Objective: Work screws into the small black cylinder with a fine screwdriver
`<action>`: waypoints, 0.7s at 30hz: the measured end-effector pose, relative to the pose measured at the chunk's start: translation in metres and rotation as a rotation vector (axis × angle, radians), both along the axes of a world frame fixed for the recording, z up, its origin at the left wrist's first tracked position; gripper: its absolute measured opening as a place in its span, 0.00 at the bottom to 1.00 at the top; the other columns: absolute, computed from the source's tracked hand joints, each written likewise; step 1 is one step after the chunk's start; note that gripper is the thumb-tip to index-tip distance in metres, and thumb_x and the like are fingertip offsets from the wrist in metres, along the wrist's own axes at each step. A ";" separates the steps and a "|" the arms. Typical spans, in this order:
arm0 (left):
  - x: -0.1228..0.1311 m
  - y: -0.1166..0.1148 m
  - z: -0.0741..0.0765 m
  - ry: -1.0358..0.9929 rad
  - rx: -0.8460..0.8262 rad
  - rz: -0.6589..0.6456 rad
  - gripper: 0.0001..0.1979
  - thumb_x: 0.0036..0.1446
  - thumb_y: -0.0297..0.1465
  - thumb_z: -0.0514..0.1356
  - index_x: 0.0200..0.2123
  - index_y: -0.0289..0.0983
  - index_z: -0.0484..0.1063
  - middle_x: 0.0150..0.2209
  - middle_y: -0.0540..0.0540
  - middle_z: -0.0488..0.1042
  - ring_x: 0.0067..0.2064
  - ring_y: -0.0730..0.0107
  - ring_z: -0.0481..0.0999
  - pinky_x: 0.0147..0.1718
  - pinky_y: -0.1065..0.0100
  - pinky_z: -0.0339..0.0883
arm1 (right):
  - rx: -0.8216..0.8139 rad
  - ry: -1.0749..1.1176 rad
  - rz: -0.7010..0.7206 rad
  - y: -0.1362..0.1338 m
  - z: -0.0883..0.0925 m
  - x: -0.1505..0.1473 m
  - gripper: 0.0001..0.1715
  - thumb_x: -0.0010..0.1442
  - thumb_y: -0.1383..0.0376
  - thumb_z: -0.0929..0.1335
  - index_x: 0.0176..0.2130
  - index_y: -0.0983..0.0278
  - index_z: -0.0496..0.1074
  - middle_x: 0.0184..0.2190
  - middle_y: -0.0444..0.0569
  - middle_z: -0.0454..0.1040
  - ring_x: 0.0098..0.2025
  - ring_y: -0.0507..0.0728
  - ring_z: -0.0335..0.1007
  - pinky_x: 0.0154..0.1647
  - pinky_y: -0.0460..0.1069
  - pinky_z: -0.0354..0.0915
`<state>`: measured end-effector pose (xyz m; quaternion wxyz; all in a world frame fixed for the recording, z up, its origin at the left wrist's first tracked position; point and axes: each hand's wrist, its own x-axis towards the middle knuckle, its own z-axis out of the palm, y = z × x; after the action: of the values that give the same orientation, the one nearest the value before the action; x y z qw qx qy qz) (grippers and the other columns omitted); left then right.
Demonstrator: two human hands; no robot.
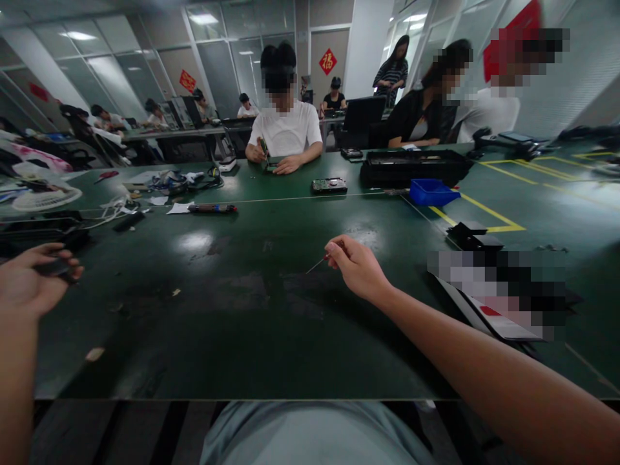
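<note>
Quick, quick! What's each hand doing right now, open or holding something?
Left hand: fingers curled around a small dark object; can't tell what it is.
Right hand: closed, holding a thin red-handled tool.

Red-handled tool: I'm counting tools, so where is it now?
Head view, near centre: the right hand holds the tool over the green table, pointing left.

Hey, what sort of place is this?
Probably an electronics workroom: there's a long green table with what looks like a hard drive on it, a thin screwdriver-like tool in your right hand, and a person at work across from you.
</note>
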<state>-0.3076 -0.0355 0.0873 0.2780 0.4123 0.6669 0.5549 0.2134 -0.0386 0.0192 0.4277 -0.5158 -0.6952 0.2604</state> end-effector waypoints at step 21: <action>0.340 0.008 -0.055 0.361 0.083 -0.935 0.18 0.52 0.19 0.60 0.47 0.37 0.70 0.44 0.46 0.75 0.46 0.63 0.74 0.49 0.61 0.65 | 0.057 -0.052 -0.095 0.001 0.001 0.001 0.11 0.66 0.59 0.64 0.41 0.61 0.72 0.26 0.44 0.74 0.30 0.55 0.72 0.34 0.50 0.63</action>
<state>0.0321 -0.0275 0.0325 0.3604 0.7671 0.4258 0.3170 0.2142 -0.0371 0.0201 0.4358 -0.5422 -0.6881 0.2063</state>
